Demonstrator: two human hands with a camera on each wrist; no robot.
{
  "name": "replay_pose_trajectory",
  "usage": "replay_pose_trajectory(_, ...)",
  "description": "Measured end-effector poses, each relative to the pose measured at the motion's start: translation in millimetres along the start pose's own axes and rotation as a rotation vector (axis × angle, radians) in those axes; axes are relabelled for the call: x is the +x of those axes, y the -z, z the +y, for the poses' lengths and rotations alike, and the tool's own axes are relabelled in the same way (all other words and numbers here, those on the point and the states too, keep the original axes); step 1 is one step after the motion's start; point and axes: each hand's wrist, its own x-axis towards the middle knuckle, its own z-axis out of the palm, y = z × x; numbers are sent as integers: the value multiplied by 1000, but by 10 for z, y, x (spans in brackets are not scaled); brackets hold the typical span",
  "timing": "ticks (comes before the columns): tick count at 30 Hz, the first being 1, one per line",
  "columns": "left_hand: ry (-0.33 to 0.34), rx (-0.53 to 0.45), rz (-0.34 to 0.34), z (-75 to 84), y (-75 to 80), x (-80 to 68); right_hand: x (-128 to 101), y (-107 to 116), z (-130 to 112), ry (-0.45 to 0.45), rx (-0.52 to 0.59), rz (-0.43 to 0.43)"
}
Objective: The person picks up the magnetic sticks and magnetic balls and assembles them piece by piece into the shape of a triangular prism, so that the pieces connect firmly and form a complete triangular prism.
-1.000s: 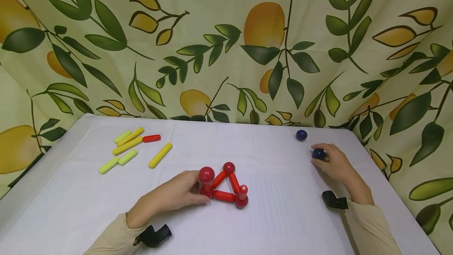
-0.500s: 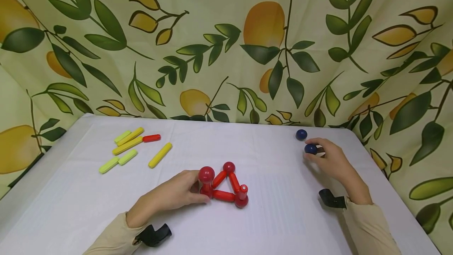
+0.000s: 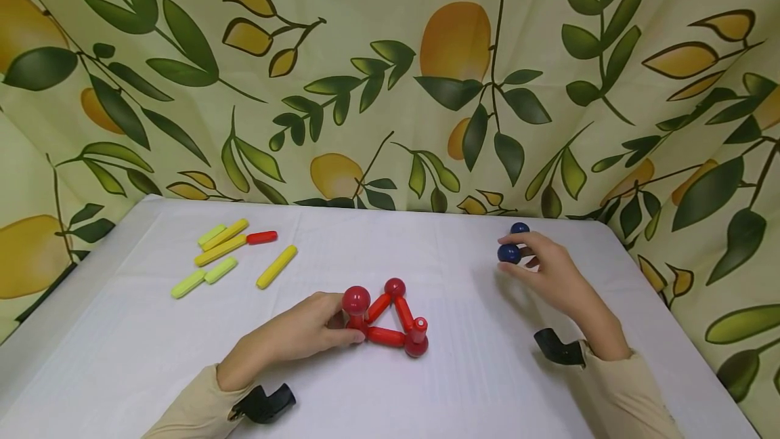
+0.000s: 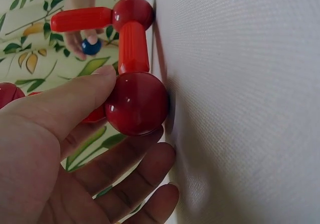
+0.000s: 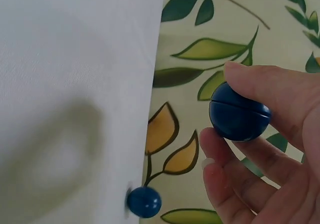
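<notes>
The left hand [image 3: 305, 337] rests on the white counter [image 3: 463, 385], its fingers [image 4: 75, 102] curled round the near-left corner of a red stick-and-ball frame [image 3: 386, 317]: the thumb lies along one side of a red corner ball [image 4: 137, 104] and the other fingers cup it from the opposite side, so the hand grips that ball against the cloth. Just beyond those fingers the frame lies as a triangle of red sticks joined by red balls, with a short red upright topped by a ball beside the thumb and another upright at the corner farthest from the hand. The right hand [image 3: 557, 276] is raised a little above the counter, well apart from the left hand, and its fingers [image 5: 260, 92] pinch a dark blue ball [image 5: 239, 112] between thumb and fingertips; a seam runs round the ball's middle. Just past those fingertips a second blue ball [image 3: 520, 227] sits on the counter near its far edge, apart from the held one. Far out beyond the left hand's fingers lies a loose group of yellow sticks [image 3: 277, 266] with one red stick [image 3: 261, 237] among them. A leaf-and-lemon curtain [image 3: 390, 73] hangs behind the counter.
</notes>
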Motion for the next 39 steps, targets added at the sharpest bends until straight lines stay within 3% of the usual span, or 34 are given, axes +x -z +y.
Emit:
replay_pose_trajectory(12,-6,12,-5,-12,-2,6,-4,-69,-330,80,72,-24)
replay_pose_trajectory(20,-4,9,-1,-22,-11,8,-41,-105,-579,75,188,-112)
replay_pose_trajectory(32,10,8,-4,-12,-10,5,-104,-160,-833,98,256,-198)
replay_pose_trajectory(39,-2,10,-4,-9,-8,6,-137,-223,-963,159,286,-265)
